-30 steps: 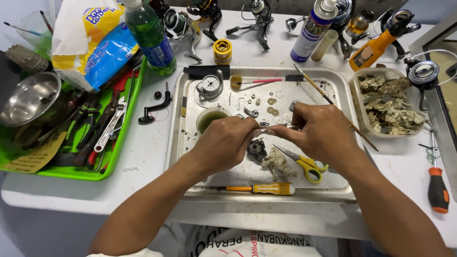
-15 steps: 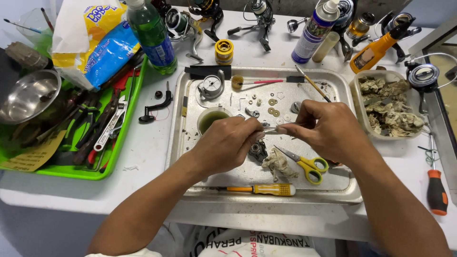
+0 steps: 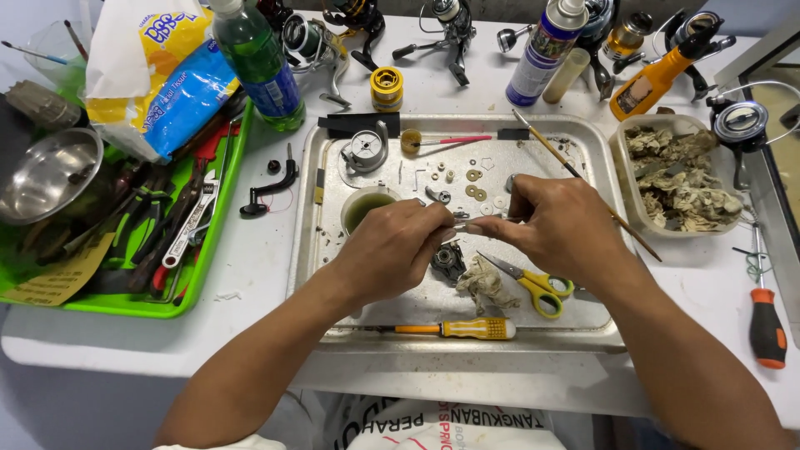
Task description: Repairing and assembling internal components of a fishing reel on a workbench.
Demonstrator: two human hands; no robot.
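Over the metal tray, my left hand and my right hand meet fingertip to fingertip, both pinching a small thin metal part. Just below the hands lie a dark reel part, a crumpled dirty rag and yellow-handled scissors. A small cup of greenish liquid sits left of my left hand. Small washers and a round silver reel piece lie further back in the tray. A thin brush runs diagonally behind my right hand.
A yellow screwdriver lies at the tray's front. A green tray at left holds pliers, wrenches and a steel bowl. Fishing reels, a spray can, a green bottle and an orange bottle line the back. Used rags fill a tub; an orange screwdriver lies at right.
Both hands have shifted slightly and stay together on the small part; the fingers have turned it a little. Nothing else has moved.
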